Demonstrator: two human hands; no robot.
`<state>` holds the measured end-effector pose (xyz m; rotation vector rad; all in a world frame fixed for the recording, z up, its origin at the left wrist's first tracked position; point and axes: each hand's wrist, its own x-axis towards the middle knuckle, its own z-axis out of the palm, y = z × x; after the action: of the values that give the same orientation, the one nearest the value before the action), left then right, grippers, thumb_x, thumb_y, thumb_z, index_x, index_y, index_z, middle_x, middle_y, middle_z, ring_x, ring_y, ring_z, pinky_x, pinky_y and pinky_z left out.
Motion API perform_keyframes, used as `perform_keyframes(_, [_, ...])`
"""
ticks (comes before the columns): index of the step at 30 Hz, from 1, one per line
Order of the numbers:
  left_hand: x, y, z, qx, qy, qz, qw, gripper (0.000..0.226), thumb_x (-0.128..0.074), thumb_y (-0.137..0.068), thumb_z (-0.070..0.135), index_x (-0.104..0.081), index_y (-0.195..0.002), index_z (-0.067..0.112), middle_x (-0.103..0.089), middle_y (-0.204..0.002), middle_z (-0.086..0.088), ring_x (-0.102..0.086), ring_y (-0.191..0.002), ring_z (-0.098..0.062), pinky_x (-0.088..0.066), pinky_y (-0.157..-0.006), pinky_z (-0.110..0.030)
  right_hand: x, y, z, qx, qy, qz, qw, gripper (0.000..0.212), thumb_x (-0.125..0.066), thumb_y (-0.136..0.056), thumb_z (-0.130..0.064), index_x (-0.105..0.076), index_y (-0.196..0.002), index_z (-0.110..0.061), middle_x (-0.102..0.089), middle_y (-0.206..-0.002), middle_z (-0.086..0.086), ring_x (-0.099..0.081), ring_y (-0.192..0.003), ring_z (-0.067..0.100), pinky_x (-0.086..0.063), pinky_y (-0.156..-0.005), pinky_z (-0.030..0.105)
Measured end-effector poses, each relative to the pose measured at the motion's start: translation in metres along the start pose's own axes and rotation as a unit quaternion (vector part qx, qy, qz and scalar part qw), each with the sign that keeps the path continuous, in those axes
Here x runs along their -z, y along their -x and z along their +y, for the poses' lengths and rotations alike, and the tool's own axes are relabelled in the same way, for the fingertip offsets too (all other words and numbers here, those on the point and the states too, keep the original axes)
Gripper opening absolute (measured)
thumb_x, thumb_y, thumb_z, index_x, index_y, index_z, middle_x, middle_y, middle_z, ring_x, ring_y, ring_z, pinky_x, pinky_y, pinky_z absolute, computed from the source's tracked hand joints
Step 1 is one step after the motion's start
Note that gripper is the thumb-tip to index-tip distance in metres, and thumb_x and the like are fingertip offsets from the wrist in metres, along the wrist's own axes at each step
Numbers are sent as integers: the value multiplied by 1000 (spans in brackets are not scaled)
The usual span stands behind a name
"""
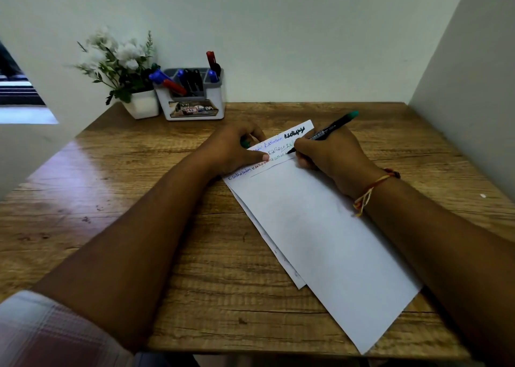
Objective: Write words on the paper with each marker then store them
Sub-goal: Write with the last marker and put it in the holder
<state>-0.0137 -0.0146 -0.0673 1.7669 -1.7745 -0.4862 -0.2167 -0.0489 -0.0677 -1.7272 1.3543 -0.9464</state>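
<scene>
Watching the head cam feed here, my right hand is wrapped around the green marker. It has a black barrel with a teal end pointing up and away, and the tip is down on the paper near its far end. That part of the sheet has a few rows of handwriting in different colours: black, blue, green and reddish. I can't read the words properly, they're too small.

My left hand sits just left of the writing. The thumb lies flat on the paper's edge and the fingers are curled around a little green cap that's only partly visible.

The paper lies at an angle on the wooden counter, with a second sheet peeking out from under its left edge. There's a thread bracelet on the right wrist.

At the back of the counter, against the wall, is the white and grey organizer. It holds a blue marker, a red marker, some black ones, and another red one standing upright. A white plant pot with white flowers stands just beside it, on its left.
</scene>
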Motion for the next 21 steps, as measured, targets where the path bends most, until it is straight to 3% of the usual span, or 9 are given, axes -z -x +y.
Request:
perform_keyframes(9, [0,-1,-1,4,2,2,1000,33,-82,-76,35,-67,-105,31,-63,-93,14,-60,-90,-5,-50,-77,-25,-1,-2,2,-9,-20,5,1000,25,-66,-79,-16,-65,-55,-14,-67,-53,-1,-61,-49,5,-48,-61,27])
perform_keyframes(21, [0,-1,-1,2,5,-1,1000,34,-82,-76,36,-67,-106,31,-61,-91,16,-57,-83,0,-43,-66,-20,0,-1,1,-14,-23,10,1000,20,-66,-81,-16,-64,-61,-17,-69,-56,0,-64,-49,6,-50,-59,25])
